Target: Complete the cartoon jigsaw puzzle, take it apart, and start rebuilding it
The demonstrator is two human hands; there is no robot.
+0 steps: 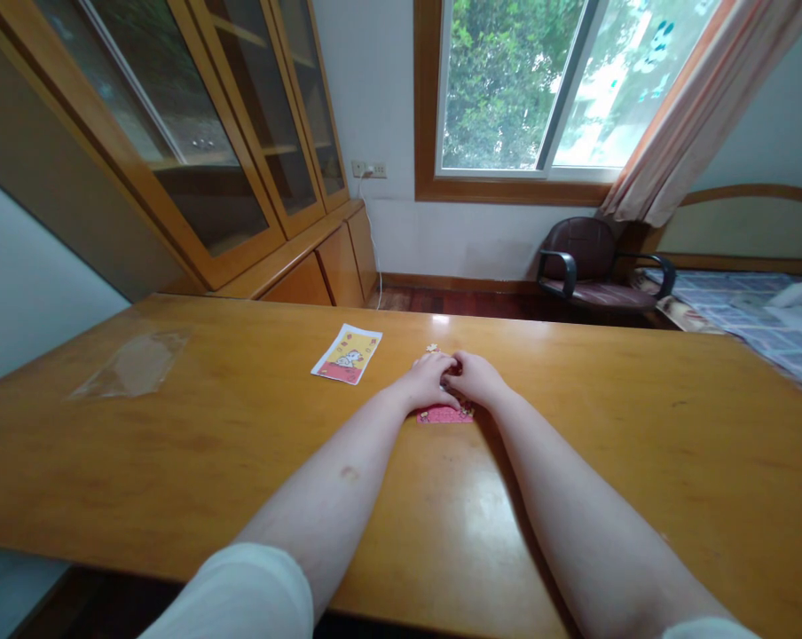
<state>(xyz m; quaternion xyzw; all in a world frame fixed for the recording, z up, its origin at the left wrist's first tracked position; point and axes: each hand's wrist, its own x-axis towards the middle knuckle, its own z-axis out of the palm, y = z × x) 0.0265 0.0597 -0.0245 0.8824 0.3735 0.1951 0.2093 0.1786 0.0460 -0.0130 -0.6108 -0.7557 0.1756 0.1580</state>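
Observation:
A small pink jigsaw puzzle [444, 415] lies flat on the wooden table [255, 479], mostly covered by both hands. Its pink lower edge shows below the fingers, and a pale yellow knobbed bit [431, 349] sticks out above them. My left hand [433, 380] rests over the puzzle's left side, fingers bent and thumb stretched along the bottom. From the right, my right hand [479, 378] reaches in with fingers curled down at the puzzle, its fingertips meeting those of the left. What lies between the fingertips is hidden. Left of the hands is a yellow and pink picture card [348, 353] with a white cartoon animal.
A clear plastic bag [131, 364] lies on the table's left part. Beyond the table stand a glass-fronted cabinet [268, 151] at left, a dark armchair [580, 262] and a bed [740, 302] at right. A window [507, 89] is in the far wall.

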